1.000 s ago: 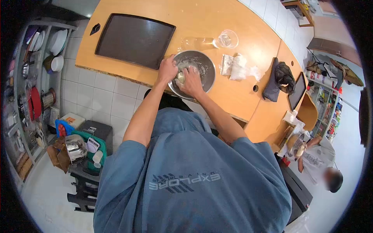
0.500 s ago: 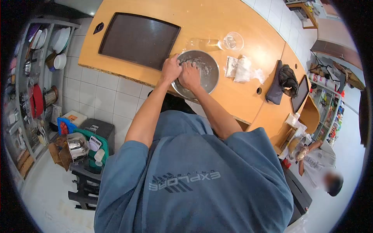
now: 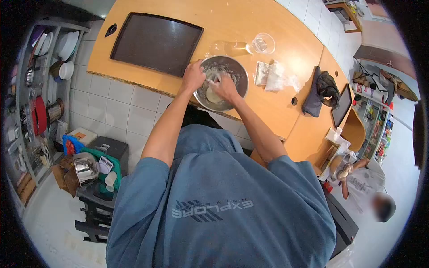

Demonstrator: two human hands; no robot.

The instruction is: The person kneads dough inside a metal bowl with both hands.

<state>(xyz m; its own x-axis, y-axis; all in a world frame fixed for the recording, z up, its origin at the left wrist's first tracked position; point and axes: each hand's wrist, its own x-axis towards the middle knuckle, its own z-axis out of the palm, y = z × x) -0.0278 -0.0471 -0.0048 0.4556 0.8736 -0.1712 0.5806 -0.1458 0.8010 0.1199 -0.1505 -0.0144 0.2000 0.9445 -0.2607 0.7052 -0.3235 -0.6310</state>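
On the near edge of the wooden table stands a metal mixing bowl (image 3: 241, 76), its inner wall streaked with whitish residue. My left hand (image 3: 193, 76) grips the bowl's left rim, fingers wrapped over it. Inside the bowl is my right hand (image 3: 226, 88), its blurred fingertips pointing to the far left. A pale lump of dough (image 3: 213, 95) lies in the bottom of the bowl, just below and left of that hand. Whether the right fingers hold any dough cannot be made out.
Left of the bowl lies a dark baking tray (image 3: 156, 43). Beyond it are a clear plastic cup (image 3: 263, 43) and plastic bags of white powder (image 3: 276, 76). Dark cloths (image 3: 319, 91) lie farther right. Another person (image 3: 364, 183) handles a bowl at right. Shelves (image 3: 53, 80) stand left.
My right hand has lifted back from the bowl's near-left wall toward the right, exposing the dough lump. My left hand stays at the rim. The whole view has shifted slightly.
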